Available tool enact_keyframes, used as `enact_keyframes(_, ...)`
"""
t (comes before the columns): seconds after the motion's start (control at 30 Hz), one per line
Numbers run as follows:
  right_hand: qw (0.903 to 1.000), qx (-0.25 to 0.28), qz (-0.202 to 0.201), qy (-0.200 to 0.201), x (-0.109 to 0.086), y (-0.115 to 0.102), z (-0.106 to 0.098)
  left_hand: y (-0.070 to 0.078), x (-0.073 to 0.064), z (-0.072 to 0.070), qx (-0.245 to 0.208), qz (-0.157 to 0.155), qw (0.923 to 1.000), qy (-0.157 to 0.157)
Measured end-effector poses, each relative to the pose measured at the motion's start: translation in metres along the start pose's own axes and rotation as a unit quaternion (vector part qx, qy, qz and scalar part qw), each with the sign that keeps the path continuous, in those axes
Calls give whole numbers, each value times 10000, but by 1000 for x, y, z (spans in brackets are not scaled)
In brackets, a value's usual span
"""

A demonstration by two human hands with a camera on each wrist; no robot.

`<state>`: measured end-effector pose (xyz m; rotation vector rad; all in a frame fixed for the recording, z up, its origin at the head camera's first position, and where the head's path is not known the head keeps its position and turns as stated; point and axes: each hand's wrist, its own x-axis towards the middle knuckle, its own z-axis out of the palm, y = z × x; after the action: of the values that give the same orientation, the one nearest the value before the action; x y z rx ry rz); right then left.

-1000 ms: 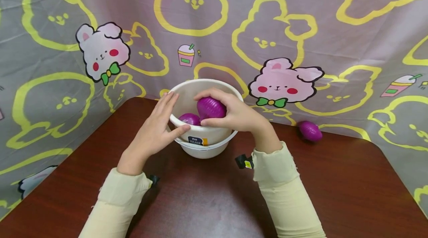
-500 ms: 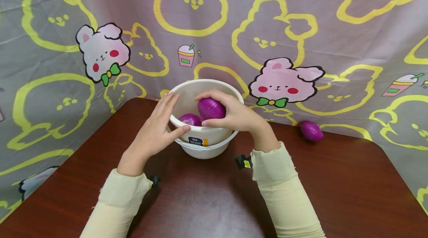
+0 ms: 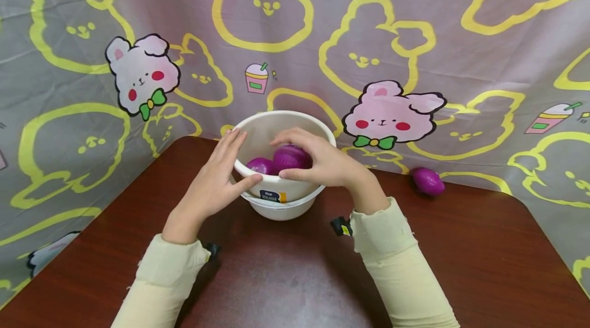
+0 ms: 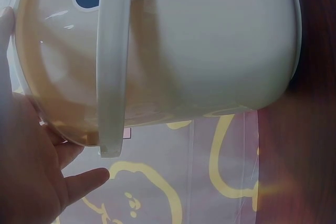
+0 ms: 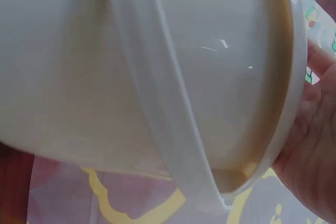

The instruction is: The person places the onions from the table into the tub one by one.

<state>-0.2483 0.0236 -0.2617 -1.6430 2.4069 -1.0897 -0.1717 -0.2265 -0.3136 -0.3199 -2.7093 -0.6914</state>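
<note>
A white bucket (image 3: 289,190) with a dark label and a hanging handle (image 4: 113,66) stands at the middle of the table. Straight fingers of my left hand (image 3: 207,179) lie along its left rim, thumb over the front rim. My right hand (image 3: 324,161) is at the right side of the opening, its fingers bent loosely above a shiny purple onion (image 3: 292,157) and its thumb at the front rim. This onion sits low in the bucket beside a second purple onion (image 3: 261,165). Both wrist views show mostly the bucket's outer wall (image 5: 220,66).
Another purple onion (image 3: 427,181) lies at the back right of the dark brown table (image 3: 488,256), close to the curtain. A curtain (image 3: 295,77) printed with cartoon rabbits hangs right behind the bucket and along the sides.
The onion at my right hand has dropped lower into the bucket and out of my fingers' grip. My left hand has stayed at the rim.
</note>
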Motion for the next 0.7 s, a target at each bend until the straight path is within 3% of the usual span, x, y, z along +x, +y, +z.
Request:
enact_keyframes(0.23, 9966, -778, 262, -104, -8, -5, -6, 1, 0, 1, 31, -3, 10000, 34)
enact_keyframes(0.43, 9923, -1220, 227, -30, -20, -10, -11, 1, 0, 1, 30, -11, 10000, 38)
enact_keyframes(0.7, 9788, -2037, 192, 32, -37, -13, -16, 1, 0, 1, 18, 44, 9999, 101)
